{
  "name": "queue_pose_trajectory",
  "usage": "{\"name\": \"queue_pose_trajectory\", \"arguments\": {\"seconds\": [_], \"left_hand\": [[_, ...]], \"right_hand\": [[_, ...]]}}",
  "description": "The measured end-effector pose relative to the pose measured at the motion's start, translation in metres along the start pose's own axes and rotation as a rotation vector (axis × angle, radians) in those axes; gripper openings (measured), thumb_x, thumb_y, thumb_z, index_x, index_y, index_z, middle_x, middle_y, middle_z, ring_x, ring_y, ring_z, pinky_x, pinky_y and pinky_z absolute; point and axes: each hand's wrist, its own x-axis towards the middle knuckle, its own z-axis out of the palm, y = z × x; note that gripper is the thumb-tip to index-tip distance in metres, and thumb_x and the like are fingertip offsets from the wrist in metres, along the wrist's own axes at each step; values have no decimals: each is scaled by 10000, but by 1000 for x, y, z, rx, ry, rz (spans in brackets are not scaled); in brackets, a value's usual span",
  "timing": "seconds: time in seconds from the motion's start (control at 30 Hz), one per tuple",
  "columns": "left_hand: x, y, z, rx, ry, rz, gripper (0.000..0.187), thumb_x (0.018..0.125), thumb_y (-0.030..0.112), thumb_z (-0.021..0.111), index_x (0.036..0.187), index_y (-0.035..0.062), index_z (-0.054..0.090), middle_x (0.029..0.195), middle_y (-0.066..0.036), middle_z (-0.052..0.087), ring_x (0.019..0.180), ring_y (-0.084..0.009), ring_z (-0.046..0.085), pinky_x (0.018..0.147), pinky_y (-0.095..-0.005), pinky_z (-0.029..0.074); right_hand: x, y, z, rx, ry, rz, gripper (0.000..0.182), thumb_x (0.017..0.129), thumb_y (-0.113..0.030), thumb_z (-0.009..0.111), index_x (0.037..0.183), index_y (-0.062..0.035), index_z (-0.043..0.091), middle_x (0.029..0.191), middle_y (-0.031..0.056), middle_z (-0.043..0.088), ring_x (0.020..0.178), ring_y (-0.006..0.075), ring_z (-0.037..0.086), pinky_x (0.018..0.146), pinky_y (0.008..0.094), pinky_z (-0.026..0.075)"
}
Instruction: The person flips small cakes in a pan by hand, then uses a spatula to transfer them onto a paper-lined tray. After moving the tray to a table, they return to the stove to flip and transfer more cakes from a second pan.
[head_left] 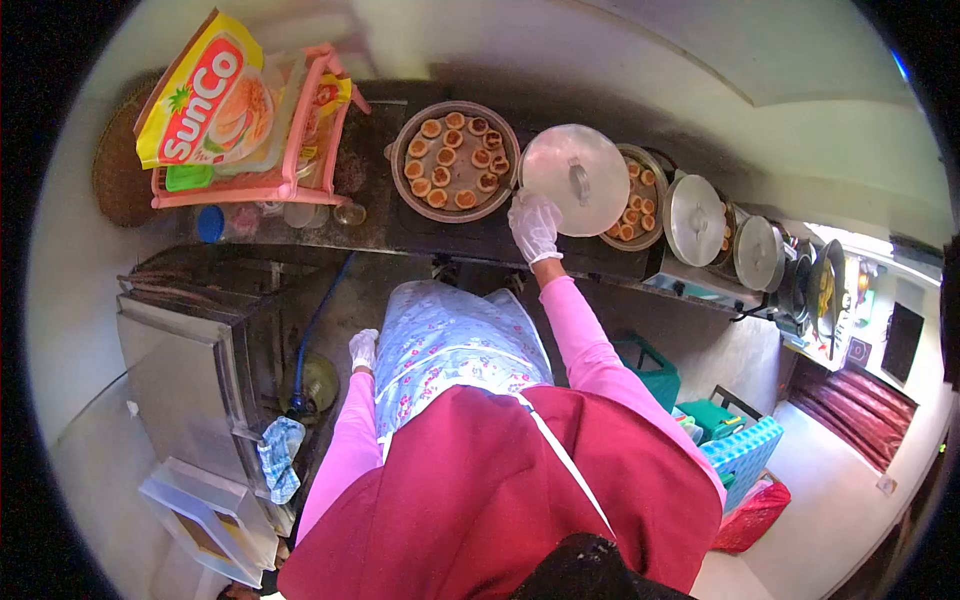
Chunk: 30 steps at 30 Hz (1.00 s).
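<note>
My right hand (536, 226), in a clear glove, is at the lower left edge of a round metal lid (590, 205) with a handle on top. Its fingers are closed at the lid's rim. To the left of the lid, a round pan (462, 165) stands uncovered, with several small round browned cakes (465, 199) in it. The lid partly covers another pan (648, 236) of similar cakes on the right. Low beside the flowered apron (455, 345) hangs my left hand (363, 348), also gloved, with its fingers curled; nothing shows in it.
A pink rack (308, 150) with a yellow SunCo pouch (215, 95) and jars is at the left of the counter. More lids (695, 222) and pans line the right. Below stand a metal cabinet (180, 370), a blue hose, green containers and a blue basket (745, 455).
</note>
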Motion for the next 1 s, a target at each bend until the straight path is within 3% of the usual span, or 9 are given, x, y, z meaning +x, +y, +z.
{"name": "queue_pose_trajectory", "arguments": {"seconds": [0.07, 0.17, 0.27, 0.37, 0.47, 0.6, 0.77, 0.87, 1.0], "left_hand": [[0, 6, -4, -30, -8, -19, 320, 845, 320, 540, 928, 67, 717, 1024, -172, 674, 1018, -329, 614, 867, -419, 462], [-9, 19, -14, -143, 17, -98, 320, 848, 321, 540, 939, 69, 717, 1026, -167, 675, 1022, -330, 613, 874, -418, 462], [-5, 4, -6, 10, -26, -9, 317, 845, 324, 542, 935, 78, 721, 1016, -160, 680, 1011, -319, 620, 869, -416, 463], [-4, -7, 3, 41, 7, -1, 313, 842, 326, 541, 923, 87, 726, 992, -152, 687, 997, -302, 628, 857, -410, 466], [-8, 6, -8, 55, -31, -35, 307, 843, 332, 539, 910, 100, 729, 978, -140, 692, 956, -302, 638, 830, -415, 472], [-9, 10, -4, -241, 44, -61, 297, 836, 319, 543, 866, 86, 724, 924, -138, 696, 894, -304, 646, 785, -425, 475], [-12, 24, -10, -424, 75, -179, 204, 799, 207, 608, 853, 44, 718, 871, -130, 704, 834, -259, 653, 753, -378, 484], [4, -4, 7, -160, 50, -59, 190, 798, 187, 619, 872, 44, 720, 908, -133, 707, 850, -249, 658, 776, -362, 486], [-8, 12, -5, -303, 30, -83, 232, 819, 237, 595, 894, 60, 723, 957, -142, 700, 933, -264, 654, 829, -374, 481]], "right_hand": [[1, 4, 13, 93, 41, 59, 165, 761, -191, 606, 746, -26, 613, 744, 192, 614, 714, 393, 593, 660, 487, 459], [-1, 7, 16, 351, -95, 334, 173, 743, -168, 667, 773, 2, 670, 758, 183, 661, 675, 353, 620, 641, 448, 477], [-14, 8, 36, 946, -3, 632, 193, 736, -142, 714, 856, 8, 720, 816, 157, 704, 655, 288, 640, 631, 394, 488], [-16, 15, 50, 912, -54, 658, 242, 750, -120, 729, 959, 1, 722, 901, 133, 718, 730, 230, 657, 687, 343, 498], [-17, 4, 47, 800, -4, 564, 261, 769, -165, 710, 976, -7, 718, 918, 151, 714, 801, 245, 672, 760, 344, 503], [-12, -11, 32, 670, -192, 457, 294, 802, -251, 662, 1010, -50, 718, 1006, 164, 694, 965, 296, 654, 875, 354, 480], [-3, -19, 32, 618, -144, 328, 285, 804, -254, 650, 1004, -63, 718, 1008, 152, 693, 961, 317, 643, 862, 380, 481], [3, -26, 34, 535, -116, 298, 270, 811, -255, 640, 987, -64, 717, 982, 155, 691, 930, 333, 640, 842, 397, 483], [8, -35, 36, 491, 7, 82, 268, 824, -255, 627, 973, -47, 709, 955, 170, 682, 921, 346, 637, 835, 405, 483]]}}
